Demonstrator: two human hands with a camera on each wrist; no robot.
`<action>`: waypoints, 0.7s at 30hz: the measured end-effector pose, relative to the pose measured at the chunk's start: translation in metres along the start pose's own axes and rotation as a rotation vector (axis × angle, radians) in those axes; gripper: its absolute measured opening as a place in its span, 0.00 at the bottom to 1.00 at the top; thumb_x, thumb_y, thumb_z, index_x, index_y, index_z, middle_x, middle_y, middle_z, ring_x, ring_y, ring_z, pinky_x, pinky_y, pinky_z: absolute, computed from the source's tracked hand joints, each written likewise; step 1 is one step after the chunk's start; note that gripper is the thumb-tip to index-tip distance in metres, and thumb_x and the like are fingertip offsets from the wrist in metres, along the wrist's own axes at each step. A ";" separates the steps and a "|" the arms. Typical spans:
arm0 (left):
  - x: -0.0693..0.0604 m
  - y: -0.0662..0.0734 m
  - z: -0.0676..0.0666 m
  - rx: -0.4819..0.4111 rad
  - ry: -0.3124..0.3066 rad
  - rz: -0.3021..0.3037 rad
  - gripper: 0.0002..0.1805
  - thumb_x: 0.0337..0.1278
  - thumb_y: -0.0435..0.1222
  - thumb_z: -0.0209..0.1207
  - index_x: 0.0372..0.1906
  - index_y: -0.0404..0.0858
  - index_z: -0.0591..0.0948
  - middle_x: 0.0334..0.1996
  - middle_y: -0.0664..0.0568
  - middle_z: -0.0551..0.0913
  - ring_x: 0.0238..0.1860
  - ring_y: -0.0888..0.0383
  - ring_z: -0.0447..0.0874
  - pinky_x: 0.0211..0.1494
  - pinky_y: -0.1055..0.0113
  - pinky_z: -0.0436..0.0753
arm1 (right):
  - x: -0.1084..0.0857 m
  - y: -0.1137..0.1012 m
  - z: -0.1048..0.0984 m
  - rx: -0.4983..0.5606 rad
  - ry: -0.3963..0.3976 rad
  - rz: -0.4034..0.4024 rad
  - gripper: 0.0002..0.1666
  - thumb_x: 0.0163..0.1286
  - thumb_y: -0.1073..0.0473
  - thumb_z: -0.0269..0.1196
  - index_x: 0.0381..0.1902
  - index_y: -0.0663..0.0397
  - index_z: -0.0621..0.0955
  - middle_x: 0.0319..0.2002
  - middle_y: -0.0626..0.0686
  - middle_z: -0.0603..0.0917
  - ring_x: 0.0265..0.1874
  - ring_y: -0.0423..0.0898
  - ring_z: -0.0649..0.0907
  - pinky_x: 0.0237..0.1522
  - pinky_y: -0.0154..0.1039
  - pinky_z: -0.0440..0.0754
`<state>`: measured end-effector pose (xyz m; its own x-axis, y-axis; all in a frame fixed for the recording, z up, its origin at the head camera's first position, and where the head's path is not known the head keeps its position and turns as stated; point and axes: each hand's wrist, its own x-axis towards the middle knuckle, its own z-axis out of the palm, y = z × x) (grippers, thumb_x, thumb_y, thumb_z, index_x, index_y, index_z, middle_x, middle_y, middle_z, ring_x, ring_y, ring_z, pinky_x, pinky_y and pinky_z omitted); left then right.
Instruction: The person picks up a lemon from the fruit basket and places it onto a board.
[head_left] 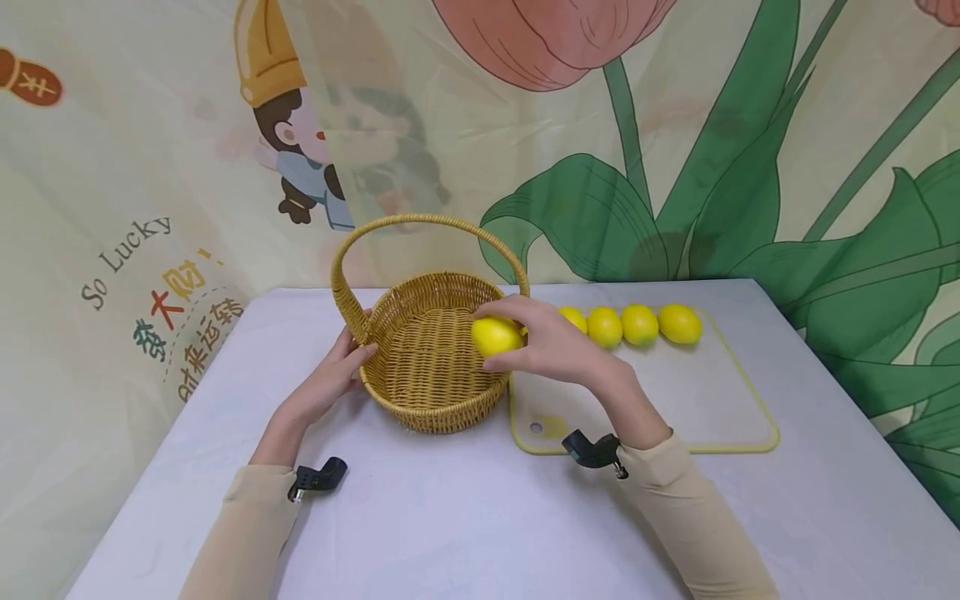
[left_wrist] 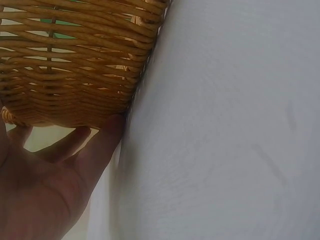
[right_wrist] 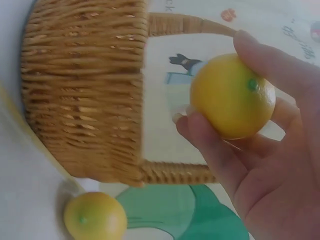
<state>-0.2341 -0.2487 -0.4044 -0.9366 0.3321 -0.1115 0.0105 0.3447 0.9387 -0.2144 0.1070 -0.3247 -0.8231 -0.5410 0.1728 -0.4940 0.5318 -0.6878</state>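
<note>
A round wicker basket (head_left: 438, 412) with a tall arched handle stands upright on the table. At its left side, my left hand (head_left: 326, 383) grips the wall near the handle's base, with the thumb in front; in the left wrist view, fingers of that hand (left_wrist: 102, 145) touch the weave low down, close to the tabletop. My right hand (head_left: 558, 342) pinches a yellow lemon (head_left: 495, 336) between thumb and fingers over the basket's right rim. From the right wrist, the held lemon (right_wrist: 232, 97) shows a green stem spot, and the woven wall (right_wrist: 85, 95) lies beyond it.
Right of the basket lies a white cutting board (head_left: 645, 408) with a yellow-green edge. Several more lemons (head_left: 640, 323) sit in a row along its far side, partly behind my right hand. A printed cloth (head_left: 442, 125) hangs behind the white table (head_left: 450, 517).
</note>
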 end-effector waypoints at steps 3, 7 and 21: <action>0.001 0.000 0.000 -0.005 -0.004 0.004 0.38 0.77 0.52 0.44 0.79 0.62 0.37 0.80 0.43 0.46 0.73 0.37 0.63 0.61 0.48 0.79 | -0.006 -0.001 -0.007 0.028 0.000 0.014 0.33 0.57 0.49 0.75 0.60 0.34 0.78 0.58 0.40 0.79 0.52 0.44 0.78 0.49 0.43 0.81; 0.002 -0.001 0.001 -0.015 -0.006 -0.003 0.37 0.77 0.52 0.43 0.79 0.63 0.37 0.81 0.43 0.44 0.72 0.36 0.63 0.62 0.48 0.79 | -0.013 -0.001 -0.014 0.070 -0.022 0.025 0.31 0.57 0.51 0.74 0.59 0.33 0.78 0.56 0.40 0.79 0.50 0.46 0.78 0.47 0.42 0.81; 0.000 0.001 0.001 -0.017 -0.004 -0.006 0.37 0.77 0.51 0.43 0.79 0.62 0.37 0.80 0.42 0.45 0.73 0.38 0.62 0.61 0.51 0.79 | -0.035 0.015 -0.050 0.081 -0.007 0.106 0.32 0.60 0.50 0.73 0.62 0.39 0.77 0.60 0.43 0.78 0.51 0.49 0.77 0.53 0.46 0.80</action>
<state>-0.2341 -0.2475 -0.4038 -0.9351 0.3339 -0.1190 -0.0016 0.3316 0.9434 -0.2073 0.1665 -0.3059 -0.8676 -0.4888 0.0912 -0.3794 0.5321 -0.7569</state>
